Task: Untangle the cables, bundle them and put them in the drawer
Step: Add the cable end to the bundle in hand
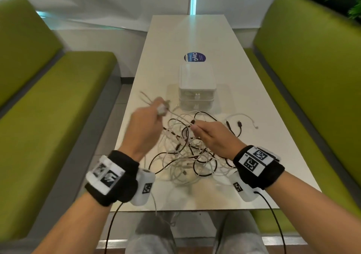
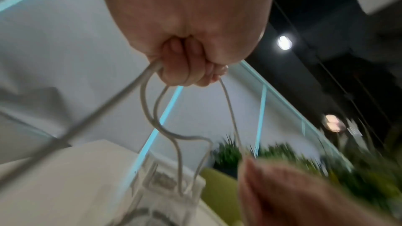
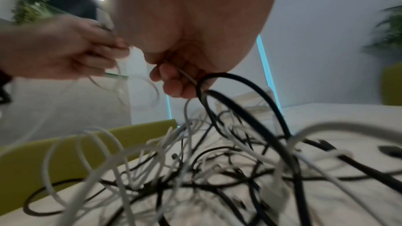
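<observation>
Head view shows the cable tangle heaped on the white table, on the near side of the small white drawer unit, with both hands raised over it. The left hand is fisted round several strands of a white cable; its loops hang from the fist, and blurred ends stick out past the knuckles toward the drawer unit's left. The right hand pinches another white strand between curled fingers, and a black cable loops just beside those fingers; whether it is held too I cannot tell.

From the drawer unit, the tangle spreads toward the person, wider than it is deep, and the hands sit over its far edge, close together but not touching. The held strand seems to run left to right between the two hands, so the coming pull likely turns on drawing it leftward, away from the heap; the left hand has the firmer hold, the right is nearer the knot. A few loose ends lie to the right of the drawer unit's front.

Both drawers look closed. Motion blur smears the left hand, so what is at its fingertips is unclear. Some cable hangs off the table's near edge, partly hidden by the left wrist.
</observation>
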`<state>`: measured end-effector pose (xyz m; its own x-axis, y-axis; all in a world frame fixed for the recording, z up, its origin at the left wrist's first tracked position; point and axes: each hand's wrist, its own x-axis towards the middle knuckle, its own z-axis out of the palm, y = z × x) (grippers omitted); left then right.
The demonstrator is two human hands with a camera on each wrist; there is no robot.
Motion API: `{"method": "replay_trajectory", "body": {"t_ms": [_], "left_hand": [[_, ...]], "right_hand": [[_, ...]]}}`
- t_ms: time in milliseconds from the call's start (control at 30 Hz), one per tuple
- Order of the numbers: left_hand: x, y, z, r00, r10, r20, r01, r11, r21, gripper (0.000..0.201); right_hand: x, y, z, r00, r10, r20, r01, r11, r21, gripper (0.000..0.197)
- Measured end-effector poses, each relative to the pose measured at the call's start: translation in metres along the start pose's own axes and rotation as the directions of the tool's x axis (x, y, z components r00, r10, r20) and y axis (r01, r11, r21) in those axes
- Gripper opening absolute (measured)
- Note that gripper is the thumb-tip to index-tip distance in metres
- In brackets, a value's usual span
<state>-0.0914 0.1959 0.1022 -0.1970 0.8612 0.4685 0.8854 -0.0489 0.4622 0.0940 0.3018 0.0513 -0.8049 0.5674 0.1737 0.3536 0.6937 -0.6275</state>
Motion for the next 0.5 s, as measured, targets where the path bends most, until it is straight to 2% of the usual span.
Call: {"method": "replay_trajectory", "body": {"t_ms": [100,167,233,267,333,400,500], "left_hand": [[0.008,-0.013,-0.026,0.970,-0.083,-0.229,0.056,0.991,-0.122,0.024],[0.008,-0.015,-0.031,0.942,-0.161,-0.294,0.100,0.972,-0.212,0.025],[0.006,-0.016,-0.028,0.937,-0.207,-0.281,0.138,0.959,-0.246,0.022],[0.006,-0.016,-0.025,0.949,-0.225,-0.221,0.176,0.959,-0.221,0.021],[0.005,-0.014,-0.015,0.967,-0.251,0.031,0.253,0.965,-0.072,0.027],[0.001,-0.004,-0.004,0.924,-0.253,0.285,0.254,0.967,0.036,0.042],[-0.006,0.018,0.010,0.857,-0.194,0.478,0.262,0.962,-0.078,0.048]], "right_hand": [[0.000,0.008,0.002,1.000,0.025,-0.011,-0.025,1.000,-0.013,0.039],[0.006,0.005,0.002,0.999,0.045,0.004,-0.045,0.999,-0.021,0.037],[0.011,0.001,0.000,0.997,0.075,0.019,-0.075,0.997,-0.025,0.036],[0.012,-0.001,-0.001,0.996,0.082,0.031,-0.081,0.996,-0.040,0.036],[0.011,-0.002,-0.001,0.995,0.084,0.047,-0.081,0.994,-0.074,0.036],[0.010,-0.006,0.001,0.995,0.072,0.066,-0.064,0.991,-0.119,0.034],[0.013,-0.010,0.007,0.993,0.066,0.100,-0.046,0.980,-0.192,0.033]]}}
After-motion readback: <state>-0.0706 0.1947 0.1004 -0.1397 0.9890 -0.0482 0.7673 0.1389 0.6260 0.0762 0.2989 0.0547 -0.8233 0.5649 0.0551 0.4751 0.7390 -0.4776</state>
